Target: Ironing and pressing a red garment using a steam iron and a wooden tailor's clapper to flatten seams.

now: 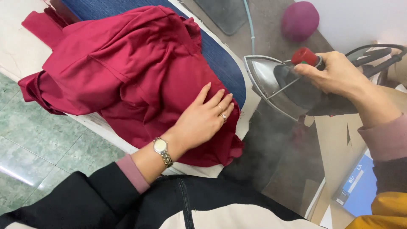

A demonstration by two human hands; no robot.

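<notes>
Now pressing pauses: right hand (339, 74) grips the steam iron (288, 85) just off the ironing board (224, 63); left hand (203, 118) lies flat, open, on the crimson garment (127, 63) there. Next, the iron likely needs to meet smoothed cloth.

Soft, even daylight; a bright glare streak on the green floor tiles (17, 176). Steam hazes the lower middle; edges slightly blurred.

Blue-padded ironing board (224, 63), crumpled red garment (127, 63) lying across it
</notes>
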